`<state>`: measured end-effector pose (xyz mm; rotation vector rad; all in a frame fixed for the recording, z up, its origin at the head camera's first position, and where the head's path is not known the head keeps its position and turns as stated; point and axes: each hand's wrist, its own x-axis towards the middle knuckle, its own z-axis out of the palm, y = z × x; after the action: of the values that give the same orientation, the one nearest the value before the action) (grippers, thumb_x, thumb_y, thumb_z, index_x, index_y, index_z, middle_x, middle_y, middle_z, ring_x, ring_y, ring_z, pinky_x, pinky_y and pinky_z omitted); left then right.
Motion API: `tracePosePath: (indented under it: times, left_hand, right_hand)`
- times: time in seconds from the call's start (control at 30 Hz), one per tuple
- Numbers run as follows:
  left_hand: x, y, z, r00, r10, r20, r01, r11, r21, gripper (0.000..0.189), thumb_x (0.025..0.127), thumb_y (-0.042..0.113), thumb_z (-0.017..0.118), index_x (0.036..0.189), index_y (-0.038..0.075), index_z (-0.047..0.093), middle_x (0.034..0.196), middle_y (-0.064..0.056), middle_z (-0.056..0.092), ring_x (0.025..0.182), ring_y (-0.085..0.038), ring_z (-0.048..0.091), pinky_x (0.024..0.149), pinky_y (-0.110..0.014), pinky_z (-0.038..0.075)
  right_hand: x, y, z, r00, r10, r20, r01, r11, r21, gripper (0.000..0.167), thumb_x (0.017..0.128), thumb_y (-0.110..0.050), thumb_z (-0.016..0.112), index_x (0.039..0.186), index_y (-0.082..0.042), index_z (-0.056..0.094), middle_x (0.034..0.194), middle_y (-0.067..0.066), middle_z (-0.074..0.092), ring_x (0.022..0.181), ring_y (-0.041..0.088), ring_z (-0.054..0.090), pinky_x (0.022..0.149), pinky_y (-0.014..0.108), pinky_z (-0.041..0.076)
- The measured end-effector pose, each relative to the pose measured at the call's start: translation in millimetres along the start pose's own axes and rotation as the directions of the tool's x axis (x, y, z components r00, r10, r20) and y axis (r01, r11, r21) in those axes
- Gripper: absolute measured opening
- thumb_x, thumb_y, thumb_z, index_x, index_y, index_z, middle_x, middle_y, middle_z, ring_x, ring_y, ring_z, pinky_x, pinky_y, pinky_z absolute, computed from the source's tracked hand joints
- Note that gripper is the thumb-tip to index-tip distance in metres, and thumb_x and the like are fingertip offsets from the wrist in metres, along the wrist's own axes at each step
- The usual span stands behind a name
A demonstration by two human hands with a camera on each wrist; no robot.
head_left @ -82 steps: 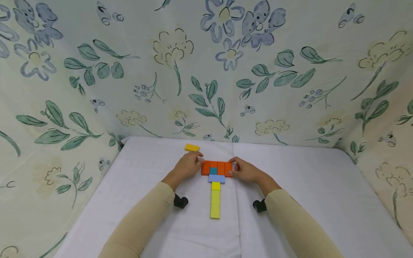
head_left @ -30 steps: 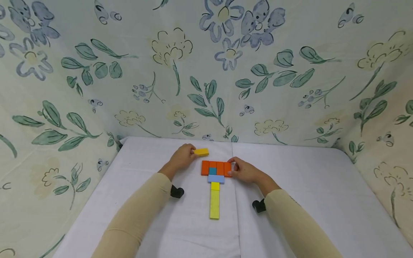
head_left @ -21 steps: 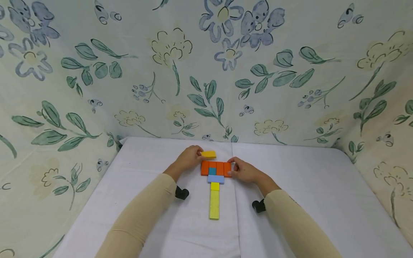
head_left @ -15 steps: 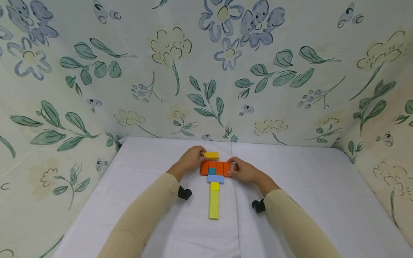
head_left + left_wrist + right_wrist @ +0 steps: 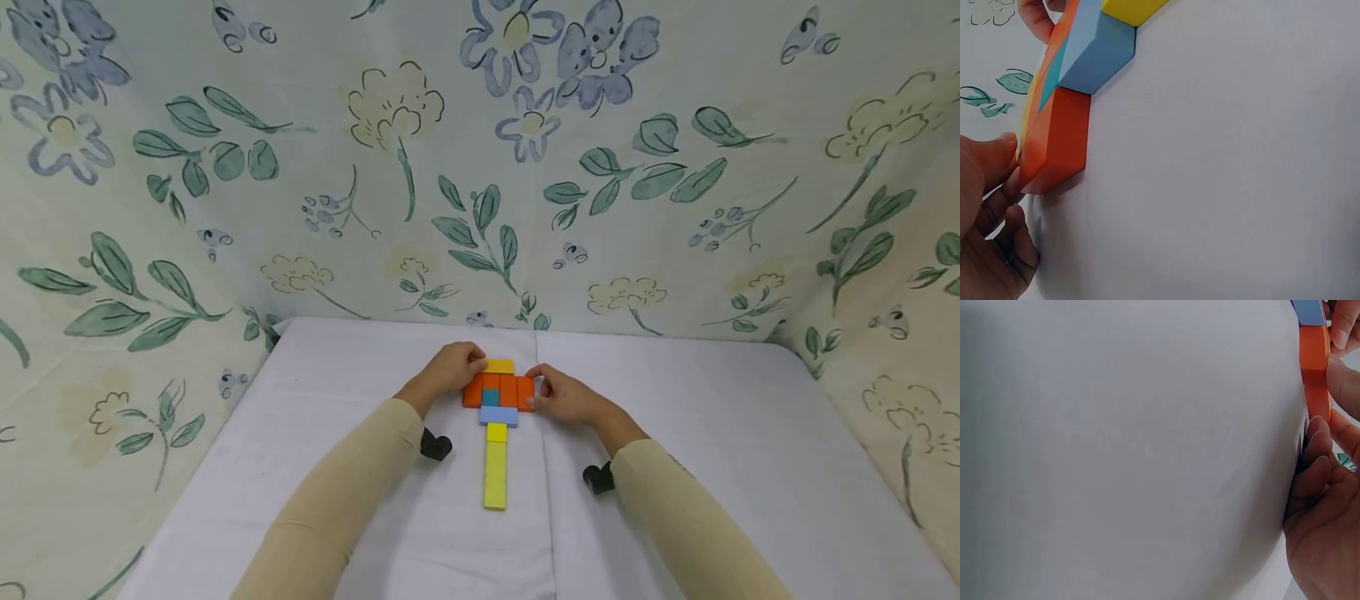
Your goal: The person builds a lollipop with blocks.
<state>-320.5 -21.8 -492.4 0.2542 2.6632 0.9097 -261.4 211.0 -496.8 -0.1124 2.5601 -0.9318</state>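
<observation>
In the head view my left hand (image 5: 452,367) pinches the left end of a deep-yellow block (image 5: 499,366) lying along the back of a row of orange blocks (image 5: 508,390). My right hand (image 5: 567,397) grips the right end of that row, thumb in front and fingers behind; the right wrist view shows its thumb on an orange block (image 5: 1315,375). A small teal block (image 5: 491,397) is set into the row, a light-blue block (image 5: 498,416) lies in front, then a small yellow block (image 5: 497,432) and a long pale-yellow one (image 5: 495,477). The left wrist view partly hides the deep-yellow block.
The blocks lie on a white cloth-covered table (image 5: 675,500). A flowered fabric backdrop (image 5: 420,208) rises behind and at both sides. Black wrist-worn devices (image 5: 436,445) show below both wrists.
My left hand left the orange row, took the deep-yellow block from the back left and carried it rightward and nearer, against the row's back edge. My right hand has stayed in place.
</observation>
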Motion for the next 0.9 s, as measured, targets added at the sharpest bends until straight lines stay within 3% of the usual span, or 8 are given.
tracePosePath:
  times: [0.63, 0.77, 0.9]
  left_hand:
    - [-2.2, -0.6, 2.9, 1.000, 0.019, -0.013, -0.019, 1.000, 0.001, 0.029, 0.102, 0.031, 0.063, 0.125, 0.014, 0.069, 0.116, -0.005, 0.066, 0.104, -0.022, 0.057, 0.101, -0.036, 0.053]
    - [-3.1, -3.1, 4.7, 0.999, 0.026, -0.030, -0.026, 1.000, 0.007, 0.032, 0.104, 0.032, 0.061, 0.131, 0.015, 0.066, 0.119, -0.005, 0.065, 0.104, -0.021, 0.057, 0.101, -0.036, 0.053]
    - [-8.7, -7.1, 5.7, 0.996, 0.050, -0.072, -0.046, 0.997, 0.066, 0.036, 0.105, 0.034, 0.057, 0.136, 0.017, 0.063, 0.121, -0.006, 0.062, 0.105, -0.021, 0.056, 0.100, -0.036, 0.053]
  right_hand:
    - [2.6, 0, 1, 0.999, -0.034, 0.009, 0.034, 0.999, 0.012, 0.046, 0.098, -0.030, 0.069, 0.139, -0.022, 0.049, 0.096, 0.007, 0.052, 0.085, 0.021, 0.052, 0.072, 0.032, 0.041]
    - [2.1, -1, 1, 1.000, -0.012, 0.008, 0.012, 1.000, 0.015, 0.046, 0.098, -0.030, 0.068, 0.139, -0.023, 0.049, 0.097, 0.007, 0.052, 0.086, 0.022, 0.052, 0.073, 0.032, 0.041]
    - [-1.3, -2, 1, 1.000, 0.017, -0.003, -0.017, 1.000, 0.022, 0.050, 0.098, -0.033, 0.066, 0.143, -0.024, 0.047, 0.101, 0.008, 0.053, 0.090, 0.023, 0.053, 0.075, 0.034, 0.042]
